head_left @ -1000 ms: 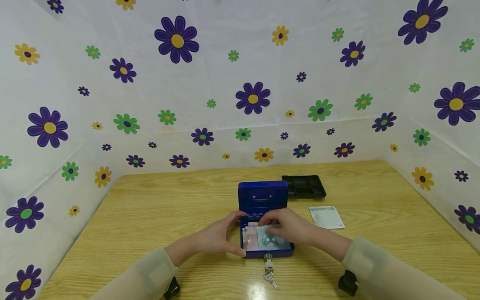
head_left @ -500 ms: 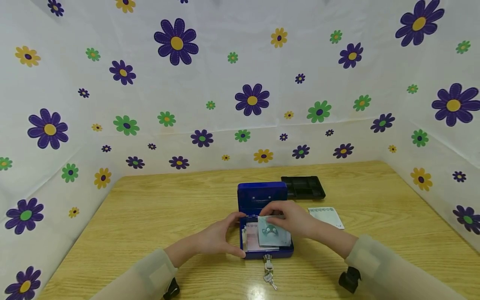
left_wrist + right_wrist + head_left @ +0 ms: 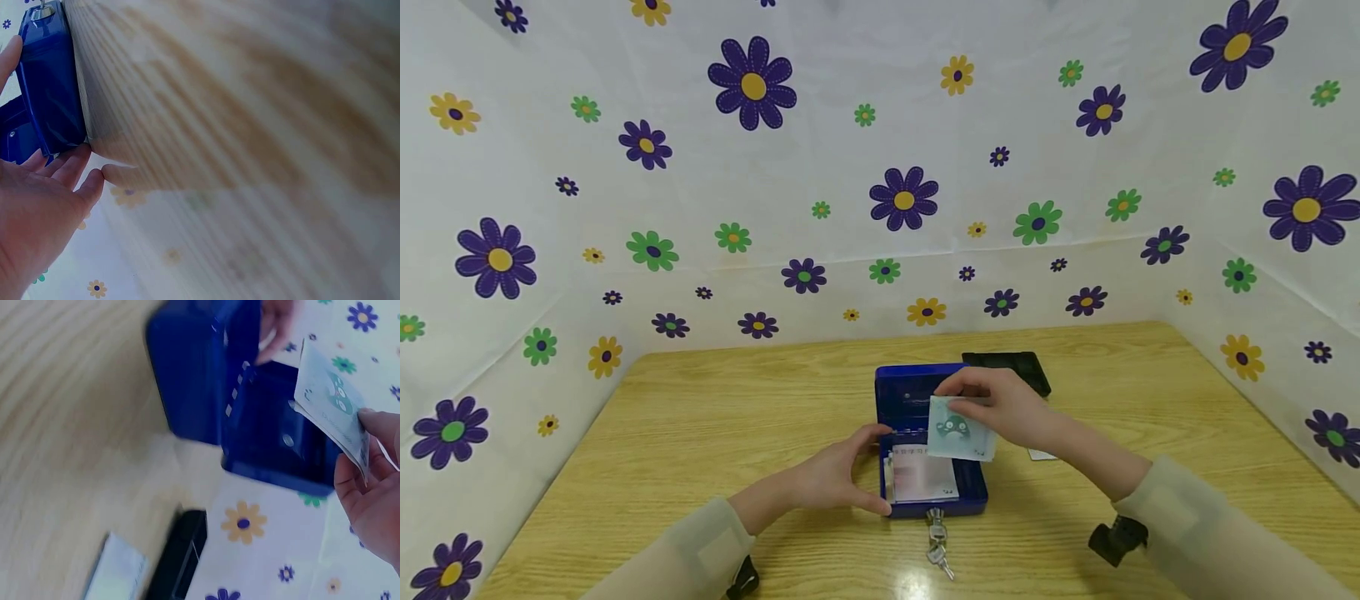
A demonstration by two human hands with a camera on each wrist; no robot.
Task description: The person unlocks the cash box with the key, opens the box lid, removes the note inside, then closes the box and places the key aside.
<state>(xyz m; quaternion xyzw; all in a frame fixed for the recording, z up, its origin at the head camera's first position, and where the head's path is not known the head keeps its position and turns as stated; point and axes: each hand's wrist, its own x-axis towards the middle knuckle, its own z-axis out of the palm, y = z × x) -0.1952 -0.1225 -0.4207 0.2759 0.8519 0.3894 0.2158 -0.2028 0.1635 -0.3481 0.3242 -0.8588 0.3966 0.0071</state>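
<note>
A blue metal cash box [image 3: 936,507] stands on the wooden table with its lid raised. My left hand [image 3: 835,477] holds the box's left side, thumb at the front corner and fingers at the back. In the left wrist view those fingers [image 3: 72,164] curl against the box's lower edge. My right hand [image 3: 1011,408] pinches a thin stack of pale green paper notes [image 3: 953,437] printed with a cartoon face, raised above the box. Pink paper notes [image 3: 917,479] lie in its left part. Keys [image 3: 937,542] hang from the front lock.
A black compartment tray [image 3: 1032,367] lies behind the box to the right, partly covered by my right hand. Pale notes [image 3: 117,569] lie near the tray [image 3: 178,556]. A white flowered cloth [image 3: 820,150] walls in the table's back and sides.
My right hand has lifted the pale green notes up out of the box, over its open back part. My left hand stays on the box.
</note>
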